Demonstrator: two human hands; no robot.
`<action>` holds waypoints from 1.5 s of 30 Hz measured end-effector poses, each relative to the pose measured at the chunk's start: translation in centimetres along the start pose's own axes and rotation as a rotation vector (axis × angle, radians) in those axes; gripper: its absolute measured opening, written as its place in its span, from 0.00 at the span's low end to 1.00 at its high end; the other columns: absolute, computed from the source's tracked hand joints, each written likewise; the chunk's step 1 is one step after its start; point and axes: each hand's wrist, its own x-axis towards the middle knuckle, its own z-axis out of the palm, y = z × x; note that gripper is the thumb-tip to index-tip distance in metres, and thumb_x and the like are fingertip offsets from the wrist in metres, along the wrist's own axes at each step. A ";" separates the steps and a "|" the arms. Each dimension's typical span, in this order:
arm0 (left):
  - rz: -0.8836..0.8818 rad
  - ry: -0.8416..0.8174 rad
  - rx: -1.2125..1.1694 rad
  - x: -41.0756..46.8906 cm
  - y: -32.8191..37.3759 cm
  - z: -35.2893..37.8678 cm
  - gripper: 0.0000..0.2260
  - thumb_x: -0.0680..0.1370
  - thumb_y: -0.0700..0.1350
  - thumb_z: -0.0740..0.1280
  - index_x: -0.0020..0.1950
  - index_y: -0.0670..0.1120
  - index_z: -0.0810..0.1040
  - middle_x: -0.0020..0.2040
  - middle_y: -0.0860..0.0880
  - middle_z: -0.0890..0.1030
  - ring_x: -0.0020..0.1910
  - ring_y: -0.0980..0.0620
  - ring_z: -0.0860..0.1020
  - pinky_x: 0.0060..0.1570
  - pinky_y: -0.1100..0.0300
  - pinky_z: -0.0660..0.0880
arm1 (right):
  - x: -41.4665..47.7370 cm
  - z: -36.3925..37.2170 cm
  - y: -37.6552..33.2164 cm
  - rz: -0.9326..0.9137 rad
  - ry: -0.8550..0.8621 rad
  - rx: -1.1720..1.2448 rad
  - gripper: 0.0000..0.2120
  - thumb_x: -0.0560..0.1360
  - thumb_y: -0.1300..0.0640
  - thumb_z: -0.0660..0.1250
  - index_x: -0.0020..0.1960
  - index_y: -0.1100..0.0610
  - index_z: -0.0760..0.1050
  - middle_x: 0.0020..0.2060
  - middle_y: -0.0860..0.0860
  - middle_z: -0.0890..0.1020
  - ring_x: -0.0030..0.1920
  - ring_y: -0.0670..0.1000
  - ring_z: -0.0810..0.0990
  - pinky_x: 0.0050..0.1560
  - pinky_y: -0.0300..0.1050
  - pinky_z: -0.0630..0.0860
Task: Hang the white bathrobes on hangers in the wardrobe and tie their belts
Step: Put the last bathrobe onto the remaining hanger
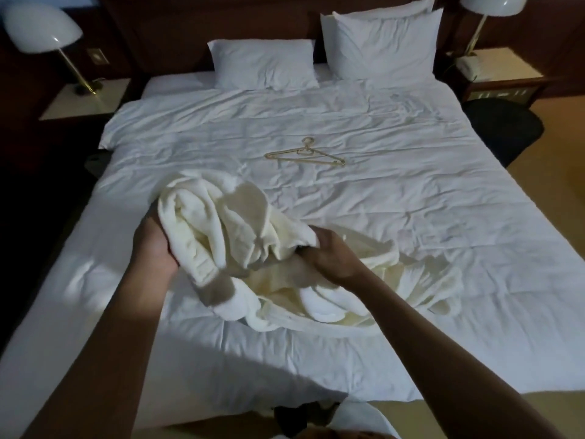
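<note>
A crumpled white bathrobe (234,223) is partly lifted off the bed (411,217), and its lower part trails in folds on the duvet to the right. My left hand (155,245) grips a thick bunch of the robe from the left side. My right hand (326,251) pinches a fold of the same robe near its middle. A thin gold-coloured hanger (305,155) lies flat on the duvet beyond the robe, apart from both hands. No wardrobe is in view.
Two white pillows (316,58) lean at the headboard. Bedside tables with white-shaded lamps (41,30) stand left and right; the right table also holds a phone (471,66). A dark round chair (503,128) sits by the bed's right side. Tan floor shows at the right.
</note>
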 end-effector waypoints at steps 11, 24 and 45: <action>0.145 0.091 0.388 4.7 -3.6 1.4 0.10 0.81 0.46 0.65 0.58 0.45 0.80 0.53 0.43 0.80 0.51 0.45 0.77 0.52 0.51 0.74 | 8.3 -10.4 4.6 0.135 0.485 -0.337 0.16 0.69 0.63 0.68 0.55 0.52 0.81 0.48 0.55 0.85 0.52 0.60 0.81 0.46 0.46 0.74; 0.291 -0.117 0.879 -0.4 -11.9 10.6 0.40 0.66 0.55 0.77 0.74 0.43 0.68 0.68 0.43 0.73 0.67 0.44 0.74 0.66 0.54 0.69 | 7.9 -15.0 6.6 0.161 0.128 -0.014 0.09 0.71 0.49 0.67 0.47 0.48 0.83 0.42 0.50 0.86 0.46 0.52 0.84 0.49 0.57 0.80; 0.048 -0.420 -0.294 -6.1 3.1 22.5 0.14 0.82 0.45 0.66 0.67 0.44 0.78 0.62 0.44 0.84 0.63 0.46 0.82 0.64 0.49 0.77 | 5.7 -12.4 11.1 0.211 0.241 -0.356 0.20 0.72 0.42 0.69 0.56 0.55 0.74 0.49 0.56 0.84 0.54 0.64 0.81 0.50 0.54 0.77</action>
